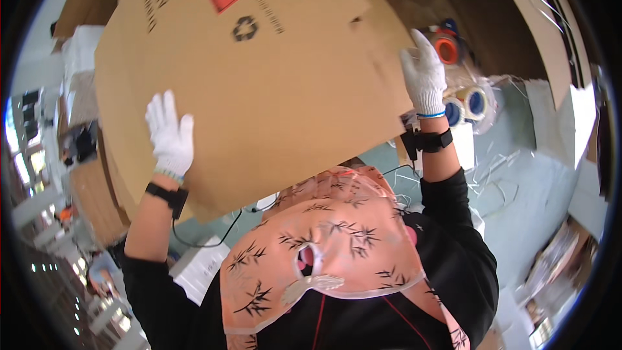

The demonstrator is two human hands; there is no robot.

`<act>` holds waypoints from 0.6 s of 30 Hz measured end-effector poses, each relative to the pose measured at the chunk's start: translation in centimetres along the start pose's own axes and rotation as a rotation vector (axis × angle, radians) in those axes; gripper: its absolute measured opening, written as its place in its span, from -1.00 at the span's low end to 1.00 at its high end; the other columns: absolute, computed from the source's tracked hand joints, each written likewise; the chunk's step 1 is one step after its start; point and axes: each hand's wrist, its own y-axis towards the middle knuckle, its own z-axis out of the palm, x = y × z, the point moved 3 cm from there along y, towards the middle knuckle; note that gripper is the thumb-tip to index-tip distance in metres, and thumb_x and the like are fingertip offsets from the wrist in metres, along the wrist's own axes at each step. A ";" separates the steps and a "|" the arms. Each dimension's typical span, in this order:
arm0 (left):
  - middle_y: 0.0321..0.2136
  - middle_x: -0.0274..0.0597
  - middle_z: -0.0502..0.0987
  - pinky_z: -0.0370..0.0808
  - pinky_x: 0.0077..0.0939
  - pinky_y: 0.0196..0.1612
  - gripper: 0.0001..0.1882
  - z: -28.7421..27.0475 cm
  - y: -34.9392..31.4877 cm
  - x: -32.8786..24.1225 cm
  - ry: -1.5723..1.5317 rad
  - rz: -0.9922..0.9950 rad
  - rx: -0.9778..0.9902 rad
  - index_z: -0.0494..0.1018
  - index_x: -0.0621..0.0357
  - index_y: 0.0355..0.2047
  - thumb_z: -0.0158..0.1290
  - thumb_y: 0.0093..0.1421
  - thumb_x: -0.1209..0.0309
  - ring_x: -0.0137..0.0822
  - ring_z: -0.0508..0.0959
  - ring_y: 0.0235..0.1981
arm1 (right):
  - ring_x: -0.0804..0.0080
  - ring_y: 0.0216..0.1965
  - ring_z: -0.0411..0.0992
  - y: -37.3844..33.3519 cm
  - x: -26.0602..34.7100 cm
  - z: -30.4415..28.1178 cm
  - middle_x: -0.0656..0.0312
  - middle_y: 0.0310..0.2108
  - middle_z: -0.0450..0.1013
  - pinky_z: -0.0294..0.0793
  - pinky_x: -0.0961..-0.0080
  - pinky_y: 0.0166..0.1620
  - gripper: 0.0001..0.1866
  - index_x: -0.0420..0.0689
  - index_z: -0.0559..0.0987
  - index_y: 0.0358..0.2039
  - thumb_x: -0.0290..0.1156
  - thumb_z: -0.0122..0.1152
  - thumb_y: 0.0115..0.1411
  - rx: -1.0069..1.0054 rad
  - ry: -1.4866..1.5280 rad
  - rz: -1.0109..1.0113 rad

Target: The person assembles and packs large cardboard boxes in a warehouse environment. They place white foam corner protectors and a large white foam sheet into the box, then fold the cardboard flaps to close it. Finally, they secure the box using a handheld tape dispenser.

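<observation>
A large brown cardboard sheet or flattened box [278, 104], with dark printing and a red printed square, spreads out in front of me, tilted in view. My left hand [172, 136], in a white knitted glove, lies flat on its left part with the fingers stretched. At the right edge of the cardboard is my right hand [425, 81], gloved the same way. Its fingers are extended and its thumb rests against the edge. Both wrists wear black straps. The underside of the cardboard is hidden.
Rolls of tape [474, 102] and a tape dispenser with an orange hub [447, 48] lie just beyond my right hand. White strapping scraps [495, 188] litter the greenish floor. Cardboard boxes [97, 201] stand at the left, and a white box [199, 271] sits beside my left arm.
</observation>
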 end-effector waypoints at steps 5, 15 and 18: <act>0.40 0.28 -0.08 -0.21 0.06 0.43 -0.30 0.0 0.8 0.1 0.011 0.023 0.087 -0.08 0.18 0.42 -0.22 0.38 0.15 0.29 -0.09 0.41 | -0.02 0.06 0.45 -1.3 -13.9 -7.6 -0.15 -0.02 0.49 0.42 0.15 0.11 -0.38 -0.27 0.51 0.07 -0.05 0.27 0.13 -0.483 -0.490 0.292; 0.41 0.31 -0.18 -0.30 0.05 0.43 -0.29 -0.5 1.3 0.8 -0.052 0.020 0.234 -0.16 0.23 0.43 -0.24 0.40 0.17 0.30 -0.19 0.43 | -0.12 -0.06 0.52 8.4 -20.0 -3.3 -0.26 -0.14 0.53 0.49 0.09 0.02 -0.48 -0.29 0.58 -0.18 -0.10 0.22 -0.01 0.049 -0.374 0.524; 0.41 0.32 -0.21 -0.32 0.05 0.43 -0.27 -0.9 1.2 0.9 -0.073 0.017 0.269 -0.18 0.25 0.43 -0.23 0.39 0.17 0.30 -0.22 0.43 | 0.15 -0.15 0.57 9.9 -20.1 -4.1 -0.12 -0.23 0.56 0.53 0.32 -0.11 -0.57 -0.31 0.60 -0.21 -0.22 0.22 0.01 0.220 -0.343 0.294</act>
